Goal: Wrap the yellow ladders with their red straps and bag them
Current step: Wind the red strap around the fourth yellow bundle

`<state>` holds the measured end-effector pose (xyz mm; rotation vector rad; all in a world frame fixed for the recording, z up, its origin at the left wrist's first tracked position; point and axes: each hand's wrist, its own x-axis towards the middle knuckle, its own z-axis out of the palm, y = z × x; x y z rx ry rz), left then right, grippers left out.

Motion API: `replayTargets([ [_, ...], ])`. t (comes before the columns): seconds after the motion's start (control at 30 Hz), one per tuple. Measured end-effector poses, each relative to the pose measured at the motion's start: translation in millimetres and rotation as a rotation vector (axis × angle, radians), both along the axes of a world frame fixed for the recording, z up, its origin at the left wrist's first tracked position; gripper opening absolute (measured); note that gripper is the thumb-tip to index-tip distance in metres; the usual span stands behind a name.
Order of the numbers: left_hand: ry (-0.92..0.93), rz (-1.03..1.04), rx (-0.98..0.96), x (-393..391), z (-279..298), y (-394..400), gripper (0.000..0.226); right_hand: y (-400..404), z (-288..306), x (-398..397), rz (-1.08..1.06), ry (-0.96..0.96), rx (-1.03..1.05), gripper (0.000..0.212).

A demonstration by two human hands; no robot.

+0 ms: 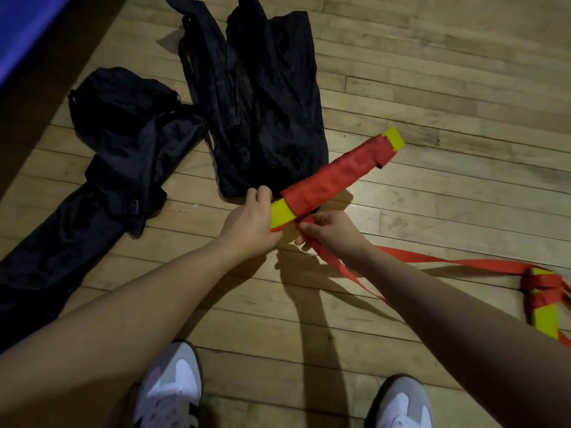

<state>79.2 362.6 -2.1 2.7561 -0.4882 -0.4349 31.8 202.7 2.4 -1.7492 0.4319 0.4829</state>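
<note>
Yellow ladder bundle [335, 177], mostly wound in red strap, is held above the wood floor [432, 88], tilted, its far end higher. Left hand [250, 222] grips its near yellow end, fingers curled round it. Right hand [327, 231], just beside that end, pinches the loose red strap [463, 262], which trails off to the right of the bundle to a second ladder bundle [545, 304] lying on the floor. Black bags [262, 97] lie beyond and left of the held bundle. Two shoes [170, 387] show below it.
</note>
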Motion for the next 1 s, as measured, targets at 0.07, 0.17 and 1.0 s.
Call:
replayTargets([
  [0.07, -0.021, -0.020, 0.089, 0, 0, 1, 0.057, 3, -1, -4, 0.008, -0.005, 0.046, 0.018],
  [0.17, -0.081, -0.103, 0.225, 2, 3, -2, 0.045, 8, 1, -6, -0.078, -0.011, 0.078, 0.021],
  [1.0, -0.023, 0.040, 0.050, 0, -7, 9, 0.050, 8, 10, -12, 0.186, 0.078, 0.012, 0.010],
])
